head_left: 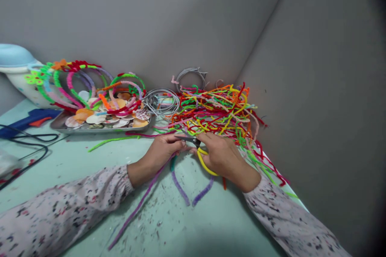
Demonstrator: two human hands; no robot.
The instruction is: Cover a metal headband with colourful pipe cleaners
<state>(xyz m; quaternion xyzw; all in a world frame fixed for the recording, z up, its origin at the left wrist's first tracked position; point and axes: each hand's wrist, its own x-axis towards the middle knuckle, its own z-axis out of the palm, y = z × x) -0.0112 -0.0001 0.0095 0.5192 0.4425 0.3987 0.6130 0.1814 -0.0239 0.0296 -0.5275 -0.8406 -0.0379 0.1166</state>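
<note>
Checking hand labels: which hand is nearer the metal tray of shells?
Left. The left hand is nearside and slightly right of the metal tray; the right hand, holding yellow-handled scissors, is farther right.

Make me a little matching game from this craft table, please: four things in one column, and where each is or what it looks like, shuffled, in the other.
Things:
1. shells
2. scissors
3. purple strand
4. glue gun

Places and looks:
A. trailing from the left hand
B. blue, with a red-orange trigger
C. in the metal tray
D. in the right hand

Pairs: 1-C, 2-D, 3-A, 4-B
</note>
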